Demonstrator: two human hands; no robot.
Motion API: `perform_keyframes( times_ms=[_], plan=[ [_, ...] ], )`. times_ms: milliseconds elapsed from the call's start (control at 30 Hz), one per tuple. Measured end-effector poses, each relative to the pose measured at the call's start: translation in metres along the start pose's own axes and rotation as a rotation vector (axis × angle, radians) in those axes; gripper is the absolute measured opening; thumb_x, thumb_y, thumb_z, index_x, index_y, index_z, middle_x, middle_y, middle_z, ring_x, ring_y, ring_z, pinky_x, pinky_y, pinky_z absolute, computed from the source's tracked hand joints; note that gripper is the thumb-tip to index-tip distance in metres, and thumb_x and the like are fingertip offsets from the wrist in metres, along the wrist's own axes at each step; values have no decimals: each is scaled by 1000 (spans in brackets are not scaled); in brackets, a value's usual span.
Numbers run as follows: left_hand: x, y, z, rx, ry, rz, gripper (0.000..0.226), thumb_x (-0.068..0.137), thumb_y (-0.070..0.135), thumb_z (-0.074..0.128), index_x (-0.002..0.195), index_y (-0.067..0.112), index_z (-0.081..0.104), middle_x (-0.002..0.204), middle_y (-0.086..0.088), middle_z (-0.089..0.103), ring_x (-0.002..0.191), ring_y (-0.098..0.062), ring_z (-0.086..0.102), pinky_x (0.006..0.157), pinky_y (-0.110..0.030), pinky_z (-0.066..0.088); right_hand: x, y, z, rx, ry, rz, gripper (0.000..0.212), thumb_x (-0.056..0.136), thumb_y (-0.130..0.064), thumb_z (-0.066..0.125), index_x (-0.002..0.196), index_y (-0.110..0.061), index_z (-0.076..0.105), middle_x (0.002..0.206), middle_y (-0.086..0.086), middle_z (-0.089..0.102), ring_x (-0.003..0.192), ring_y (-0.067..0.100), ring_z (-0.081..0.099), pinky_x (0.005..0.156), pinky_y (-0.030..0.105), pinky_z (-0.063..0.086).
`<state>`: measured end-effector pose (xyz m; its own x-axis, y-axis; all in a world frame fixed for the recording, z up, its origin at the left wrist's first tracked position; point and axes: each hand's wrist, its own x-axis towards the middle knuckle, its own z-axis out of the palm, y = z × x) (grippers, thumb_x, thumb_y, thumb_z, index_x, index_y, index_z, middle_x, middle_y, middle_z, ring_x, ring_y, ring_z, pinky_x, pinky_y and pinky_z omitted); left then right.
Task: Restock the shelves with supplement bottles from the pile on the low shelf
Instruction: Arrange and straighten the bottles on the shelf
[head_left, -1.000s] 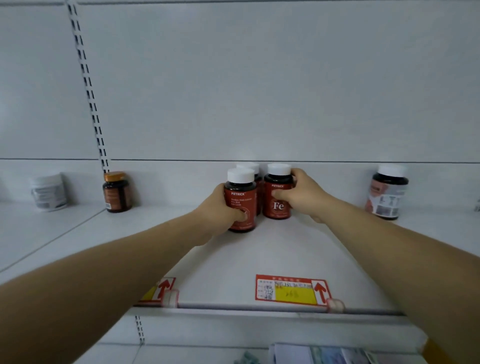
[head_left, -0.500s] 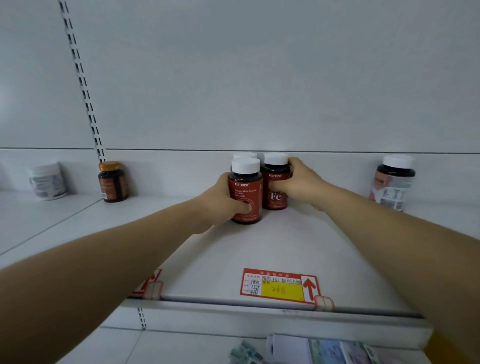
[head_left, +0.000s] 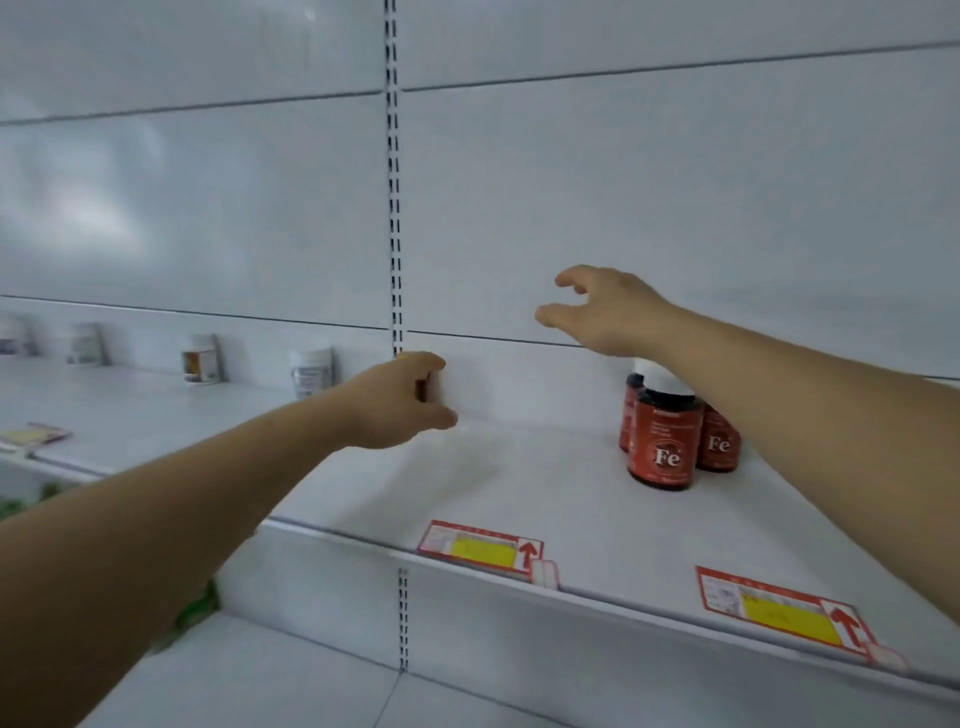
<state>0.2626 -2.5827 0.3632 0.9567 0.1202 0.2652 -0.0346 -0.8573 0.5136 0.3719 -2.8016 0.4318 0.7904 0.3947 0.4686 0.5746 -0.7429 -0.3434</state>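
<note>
Left hand (head_left: 400, 397): raised over the shelf near the slotted upright, fingers loosely curled, holding nothing that can be made out; a dark sliver with an orange top peeks out just behind the fingers, too hidden to name
Right hand (head_left: 605, 312): lifted above the red bottles, fingers (head_left: 566, 278) spread and relaxed, thumb apart below them, gripping nothing
Red bottles (head_left: 665, 441): cluster of three on the shelf, right of centre, upright, touching one another; front one with a white cap partly hidden by the right forearm and a large "Fe" on its label; second "Fe" bottle just behind to the right; third behind to the left, mostly hidden
Shelf (head_left: 519, 483): white, flat, carrying the red bottles; front rail along the near edge
Price tags: one red and yellow tag (head_left: 480, 548) on the rail below the left hand's side, another (head_left: 779, 610) further right, each with a red arrow
Slotted upright (head_left: 395, 208): vertical strip of dark slots on the white back panel, running down behind the left hand
White jars (head_left: 311, 369): several standing well apart along the back of the shelf to the left, blurred, labels unreadable
Lower shelf (head_left: 260, 675): white, bare part visible bottom left; something green at the left edge, blurred
</note>
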Motion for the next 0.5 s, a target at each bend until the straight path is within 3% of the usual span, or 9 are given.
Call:
perform_keyframes(
  times_ms=[267,500],
  plan=[
    [-104,-175,-141,268,194,-190,65,82,45,65,139,30,38,145,1,41,124,-20,46,97,-29,35,43,-255,147,28,-220,-315,66,84,-62,47,141,-29,39,149,0,37,134,22,37,100,34,32],
    [-213,-346,-242,291,234,-497,63,83,42,65,138,27,39,143,1,42,124,-19,44,99,-29,35,42,-497,280,102,-347,-635,65,87,-59,45,143,-26,37,150,3,36,133,25,38,101,37,34]
  ],
)
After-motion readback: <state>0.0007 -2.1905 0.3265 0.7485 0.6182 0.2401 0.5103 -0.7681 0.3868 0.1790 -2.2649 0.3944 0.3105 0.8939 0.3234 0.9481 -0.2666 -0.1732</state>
